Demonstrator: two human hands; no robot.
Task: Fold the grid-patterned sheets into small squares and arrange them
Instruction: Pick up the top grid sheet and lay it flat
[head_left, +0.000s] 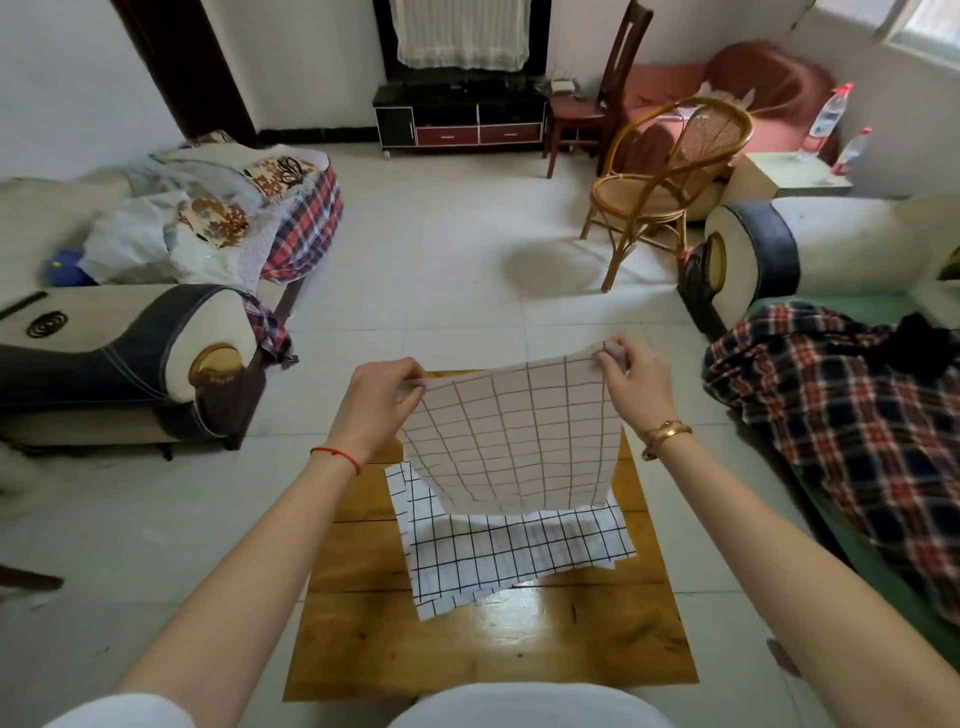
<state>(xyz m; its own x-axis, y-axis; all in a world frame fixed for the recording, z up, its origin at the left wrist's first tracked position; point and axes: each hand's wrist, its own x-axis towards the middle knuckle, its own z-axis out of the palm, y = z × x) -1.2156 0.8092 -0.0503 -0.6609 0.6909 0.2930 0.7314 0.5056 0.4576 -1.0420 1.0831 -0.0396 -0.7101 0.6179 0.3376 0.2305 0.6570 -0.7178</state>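
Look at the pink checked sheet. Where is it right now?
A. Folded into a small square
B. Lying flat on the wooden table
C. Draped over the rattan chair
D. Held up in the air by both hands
D: the left hand and right hand each pinch a top corner of the pink grid sheet, which hangs unfolded above the white grid sheets on the wooden table.

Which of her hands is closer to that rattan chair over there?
Right. The right hand pinches the held pink sheet's corner below the rattan chair; the left hand is farther left.

One pink grid sheet (511, 441), white grid sheets (519, 551) of uncertain number, two bottles (830, 117).
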